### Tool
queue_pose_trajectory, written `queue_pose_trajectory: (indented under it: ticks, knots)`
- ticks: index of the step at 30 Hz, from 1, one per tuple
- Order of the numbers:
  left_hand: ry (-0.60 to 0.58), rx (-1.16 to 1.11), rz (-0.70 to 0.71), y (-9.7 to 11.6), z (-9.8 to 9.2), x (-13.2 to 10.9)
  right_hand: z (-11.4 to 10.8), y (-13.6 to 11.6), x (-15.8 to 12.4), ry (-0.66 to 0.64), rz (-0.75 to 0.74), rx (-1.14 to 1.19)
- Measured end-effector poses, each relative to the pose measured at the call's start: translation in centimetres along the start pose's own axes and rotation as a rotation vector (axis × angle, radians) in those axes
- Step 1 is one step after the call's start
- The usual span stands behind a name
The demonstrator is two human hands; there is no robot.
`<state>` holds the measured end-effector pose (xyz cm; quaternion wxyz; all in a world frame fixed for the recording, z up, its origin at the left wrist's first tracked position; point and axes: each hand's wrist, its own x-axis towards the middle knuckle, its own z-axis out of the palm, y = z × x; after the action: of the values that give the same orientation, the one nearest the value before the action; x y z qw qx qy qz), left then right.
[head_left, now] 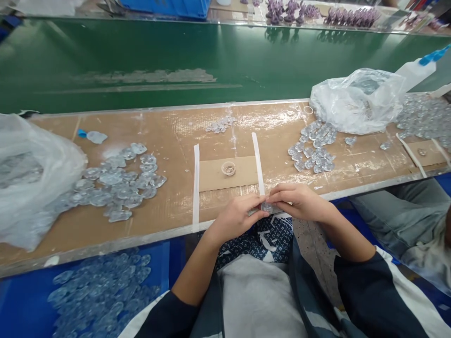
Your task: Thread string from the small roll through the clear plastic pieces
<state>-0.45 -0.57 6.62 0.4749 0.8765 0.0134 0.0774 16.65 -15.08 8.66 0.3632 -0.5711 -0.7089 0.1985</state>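
Observation:
Near the table's front edge, my left hand and my right hand meet around a small clear plastic piece. The left thumb and fingers pinch it from one side, and the right fingertips close on it from the other. Its exact shape is partly covered by my fingers. Just beyond the hands, a small round clear cup rests on a cardboard rectangle between two white tape strips. Loose clear pieces lie left of my hands, and another cluster lies to the right.
Plastic bags stand at left and right. Tiny clear parts lie farther back. A blue bin below the table edge holds many clear pieces. Behind the table runs a green belt. Another person's legs are at right.

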Motion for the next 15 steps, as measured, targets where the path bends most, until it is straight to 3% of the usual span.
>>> queue_pose_trajectory:
  ticks: [7, 15]
  knots:
    - [-0.023, -0.058, -0.064, 0.4, -0.3, -0.3, -1.6, -0.6, 0.4, -0.109, 0.01, 0.005]
    - [-0.044, 0.024, 0.009, 0.9, 0.5, -0.5, -1.3, -1.2, 0.0, -0.146, 0.082, -0.017]
